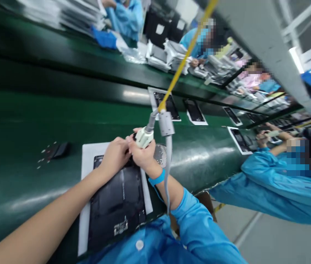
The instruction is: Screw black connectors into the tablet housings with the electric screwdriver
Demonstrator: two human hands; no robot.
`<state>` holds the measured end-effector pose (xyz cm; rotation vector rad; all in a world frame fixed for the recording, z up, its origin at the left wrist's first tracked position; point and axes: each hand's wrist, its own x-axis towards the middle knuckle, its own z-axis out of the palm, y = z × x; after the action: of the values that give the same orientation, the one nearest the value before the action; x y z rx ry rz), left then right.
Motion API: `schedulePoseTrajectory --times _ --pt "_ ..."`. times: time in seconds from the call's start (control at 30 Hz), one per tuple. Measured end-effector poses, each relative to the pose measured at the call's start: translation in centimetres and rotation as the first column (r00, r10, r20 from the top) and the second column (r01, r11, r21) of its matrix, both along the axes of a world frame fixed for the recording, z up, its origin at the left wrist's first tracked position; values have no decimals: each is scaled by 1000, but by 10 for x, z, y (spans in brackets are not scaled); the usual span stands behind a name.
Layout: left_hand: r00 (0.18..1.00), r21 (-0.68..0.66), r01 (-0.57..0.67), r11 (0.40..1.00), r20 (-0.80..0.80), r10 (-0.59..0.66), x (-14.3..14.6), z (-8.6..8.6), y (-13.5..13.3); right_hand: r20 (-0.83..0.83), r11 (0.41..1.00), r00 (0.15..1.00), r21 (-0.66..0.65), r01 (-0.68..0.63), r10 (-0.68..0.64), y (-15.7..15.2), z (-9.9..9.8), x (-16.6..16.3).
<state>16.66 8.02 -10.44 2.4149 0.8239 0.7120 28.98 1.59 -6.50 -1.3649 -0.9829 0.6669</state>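
My right hand [143,156] is wrapped round a pale electric screwdriver [144,137], held upright over the top edge of a black device panel [118,203] that lies on a white sheet [87,157]. A grey cable [167,165] and a yellow cord [184,58] run up from the tool. Beside the tool tip, my left hand [114,157] rests on the panel's top edge with fingers curled; whether it pinches anything is hidden. A blue strap [156,179] circles my right wrist.
The green conveyor belt [34,121] carries more black panels on white sheets [169,106] to the right. A small dark part with loose screws [57,150] lies at left. A person in a blue coat [276,187] works at right; others sit across the line.
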Motion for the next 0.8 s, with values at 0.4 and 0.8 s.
schedulePoseTrajectory --times 0.4,0.8 --pt "1000 25 7 1000 -17 -6 -7 -12 13 -87 994 995 98 -39 48 11 -5 -1" --pt "993 -14 102 995 -66 -102 -23 23 -1 -210 988 973 137 -69 97 0 24 19"
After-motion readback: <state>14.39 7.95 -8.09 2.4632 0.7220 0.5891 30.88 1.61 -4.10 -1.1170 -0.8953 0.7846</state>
